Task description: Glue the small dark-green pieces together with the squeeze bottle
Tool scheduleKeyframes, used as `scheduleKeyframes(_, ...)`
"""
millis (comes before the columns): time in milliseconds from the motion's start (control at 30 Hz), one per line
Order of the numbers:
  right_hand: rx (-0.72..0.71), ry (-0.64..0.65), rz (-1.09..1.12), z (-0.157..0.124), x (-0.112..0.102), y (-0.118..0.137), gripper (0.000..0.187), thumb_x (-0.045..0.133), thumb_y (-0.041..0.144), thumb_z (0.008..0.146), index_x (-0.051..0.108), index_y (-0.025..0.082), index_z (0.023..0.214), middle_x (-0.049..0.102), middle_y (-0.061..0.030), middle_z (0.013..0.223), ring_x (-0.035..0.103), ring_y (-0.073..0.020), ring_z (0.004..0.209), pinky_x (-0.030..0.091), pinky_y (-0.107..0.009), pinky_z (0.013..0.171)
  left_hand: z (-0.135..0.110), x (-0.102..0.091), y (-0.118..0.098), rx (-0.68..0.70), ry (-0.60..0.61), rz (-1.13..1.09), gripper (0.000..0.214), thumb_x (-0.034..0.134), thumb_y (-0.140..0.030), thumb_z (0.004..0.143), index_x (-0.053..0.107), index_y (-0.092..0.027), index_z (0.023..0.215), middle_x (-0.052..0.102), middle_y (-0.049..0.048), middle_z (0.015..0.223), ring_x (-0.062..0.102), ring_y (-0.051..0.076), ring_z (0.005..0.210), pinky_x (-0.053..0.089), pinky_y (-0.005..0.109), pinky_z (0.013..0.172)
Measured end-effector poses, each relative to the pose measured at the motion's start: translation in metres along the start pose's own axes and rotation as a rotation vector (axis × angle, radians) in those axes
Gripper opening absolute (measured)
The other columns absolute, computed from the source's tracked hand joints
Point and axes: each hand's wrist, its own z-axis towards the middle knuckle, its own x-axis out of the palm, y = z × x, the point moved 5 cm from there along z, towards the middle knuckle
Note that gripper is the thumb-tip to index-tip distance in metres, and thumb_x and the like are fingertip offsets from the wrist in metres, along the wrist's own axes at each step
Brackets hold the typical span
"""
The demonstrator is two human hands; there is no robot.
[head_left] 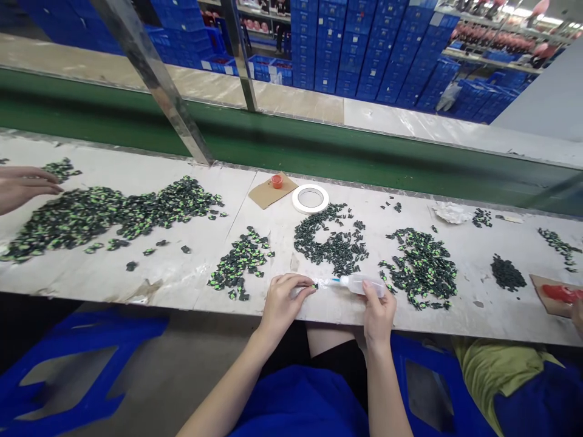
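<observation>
No text, number or brand is legible in my view. White labels (pixel 207 65) on the blue crates (pixel 364 48) in the background are too small and blurred for me to read.

Your clear glue bottle (pixel 362 283) is held nearly flat over the front edge of the bench (pixel 173 280), blue nozzle pointing left, tip right at the tiny black-green piece (pixel 315 285).

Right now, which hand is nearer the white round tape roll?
Left. The left hand, pinching a small part, lies below the white tape roll, slightly left; right hand, gripping a clear squeeze bottle, is farther down-right.
</observation>
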Motion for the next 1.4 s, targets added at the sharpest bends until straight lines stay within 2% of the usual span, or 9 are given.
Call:
scheduleKeyframes(200, -0.12, -0.2, -0.039, 0.03, -0.025, 0.015, 0.044, 0.082, 0.037, 0.055, 0.056, 0.018, 0.086, 0.07, -0.0036, 0.081, 0.066, -0.0193, 0.075, 0.052, -0.034, 0.075, -0.001, 0.0, 0.002, 0.032, 0.016, 0.013, 0.001, 0.07, -0.024, 0.08, 0.07, -0.024, 0.08, 0.075, 0.0009, 0.082, 0.069, 0.021, 0.082, 0.048, 0.037, 0.081)
scheduleKeyframes(400, -0.156, -0.201, -0.403, 0.058, -0.017, 0.018, 0.056, 0.08, 0.042, 0.055, 0.056, 0.019, 0.1, 0.071, -0.0091, 0.092, 0.065, -0.0223, 0.08, 0.049, -0.039, 0.08, -0.003, -0.001, 0.002, 0.167, -0.036, -0.004, 0.01, 0.067, -0.029, 0.083, 0.072, -0.023, 0.09, 0.074, 0.0052, 0.09, 0.063, 0.024, 0.093, 0.052, 0.04, 0.082)
scheduleKeyframes(567, -0.281, -0.317, -0.666, 0.036, -0.014, 0.028, 0.061, 0.075, 0.052, 0.064, 0.06, 0.016, 0.111, 0.067, -0.014, 0.103, 0.055, -0.0296, 0.101, 0.044, -0.041, 0.084, -0.004, 0.001, 0.001, 0.234, -0.046, 0.029, 0.011, 0.063, -0.027, 0.086, 0.073, -0.024, 0.087, 0.071, 0.0062, 0.096, 0.058, 0.024, 0.097, 0.054, 0.041, 0.083)
scheduleKeyframes(667, -0.36, -0.409, -0.827, 0.014, -0.007, 0.031, 0.042, 0.064, 0.056, 0.077, 0.07, 0.018, 0.093, 0.065, -0.0128, 0.095, 0.048, -0.0302, 0.098, 0.038, -0.044, 0.085, -0.004, 0.001, 0.001, 0.241, -0.05, 0.035, 0.011, 0.062, -0.026, 0.086, 0.072, -0.024, 0.085, 0.071, 0.0057, 0.095, 0.057, 0.024, 0.096, 0.054, 0.041, 0.083)
scheduleKeyframes(833, -0.286, -0.271, -0.973, 0.007, 0.013, 0.014, 0.036, 0.054, 0.05, 0.087, 0.075, 0.021, 0.082, 0.061, -0.0116, 0.091, 0.044, -0.0294, 0.092, 0.03, -0.042, 0.078, -0.003, 0.001, 0.003, 0.21, -0.015, 0.019, 0.008, 0.064, -0.025, 0.085, 0.072, -0.025, 0.084, 0.073, 0.0041, 0.093, 0.058, 0.024, 0.097, 0.053, 0.042, 0.085)
scheduleKeyframes(1000, -0.24, -0.218, -0.926, 0.013, 0.013, 0.011, 0.035, 0.05, 0.045, 0.089, 0.072, 0.02, 0.079, 0.064, -0.0125, 0.092, 0.045, -0.0298, 0.093, 0.034, -0.043, 0.079, -0.006, 0.001, 0.005, 0.116, 0.019, -0.03, 0.01, 0.063, -0.027, 0.086, 0.072, -0.025, 0.087, 0.073, 0.0039, 0.088, 0.062, 0.024, 0.099, 0.053, 0.042, 0.087)
scheduleKeyframes(1167, -0.259, -0.147, -0.595, 0.002, 0.009, 0.02, 0.031, 0.049, 0.043, 0.089, 0.065, 0.018, 0.084, 0.068, -0.0101, 0.086, 0.058, -0.0237, 0.083, 0.048, -0.038, 0.076, -0.007, -0.003, -0.003, -0.001, 0.014, -0.159, 0.013, 0.062, -0.031, 0.085, 0.072, -0.022, 0.086, 0.071, 0.0051, 0.09, 0.068, 0.021, 0.09, 0.055, 0.035, 0.083)
scheduleKeyframes(1300, -0.066, 0.08, -0.3, -0.019, 0.022, 0.015, 0.024, 0.056, 0.04, 0.086, 0.068, 0.019, 0.089, 0.071, -0.0057, 0.084, 0.065, -0.0171, 0.067, 0.055, -0.03, 0.062, -0.003, -0.002, -0.015, -0.03, 0.029, -0.28, 0.012, 0.062, -0.028, 0.085, 0.072, -0.022, 0.089, 0.071, 0.0049, 0.088, 0.068, 0.019, 0.086, 0.057, 0.031, 0.078)
scheduleKeyframes(1400, -0.02, 0.21, -0.193, -0.032, 0.035, 0.017, 0.022, 0.059, 0.036, 0.086, 0.072, 0.019, 0.088, 0.072, -0.0058, 0.085, 0.068, -0.0171, 0.07, 0.059, -0.03, 0.066, 0.0, 0.0, -0.021, 0.006, 0.014, -0.296, 0.013, 0.062, -0.027, 0.086, 0.073, -0.022, 0.091, 0.072, 0.0053, 0.087, 0.066, 0.019, 0.086, 0.057, 0.032, 0.079)
